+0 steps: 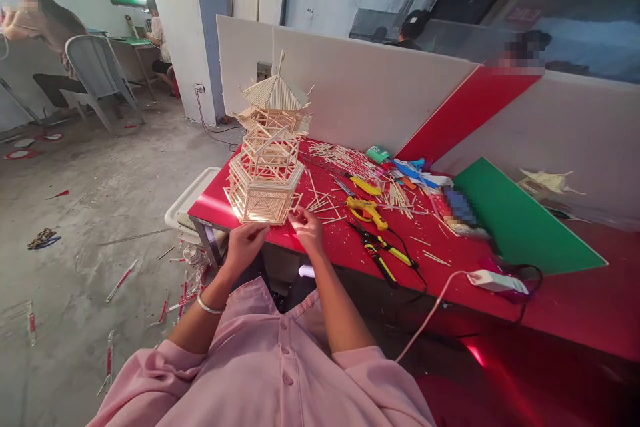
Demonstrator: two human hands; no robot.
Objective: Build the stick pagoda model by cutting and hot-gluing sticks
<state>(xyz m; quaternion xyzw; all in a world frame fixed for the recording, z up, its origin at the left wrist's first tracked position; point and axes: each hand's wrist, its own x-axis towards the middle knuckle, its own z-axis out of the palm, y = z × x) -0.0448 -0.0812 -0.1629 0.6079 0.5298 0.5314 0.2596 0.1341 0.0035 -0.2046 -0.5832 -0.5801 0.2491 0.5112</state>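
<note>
A tiered pagoda model (270, 167) built from thin pale wooden sticks stands upright at the red table's near left edge. Its pointed roof is on top, and its wide base faces me. My left hand (245, 245) is closed, with fingertips pinched at the bottom front edge of the base. At the base's right front corner, my right hand (307, 232) is also closed, thumb and fingers on the small stick railing. The exact contact of the fingertips is partly hidden.
On the red table (325, 238) lie loose sticks (335, 157), a yellow glue gun (367, 211), yellow-black cutters (383, 253), a yellow-handled tool (365, 185) and a power strip (497, 282). A green board (525, 220) leans at right. White stools (193, 197) stand left; people sit beyond.
</note>
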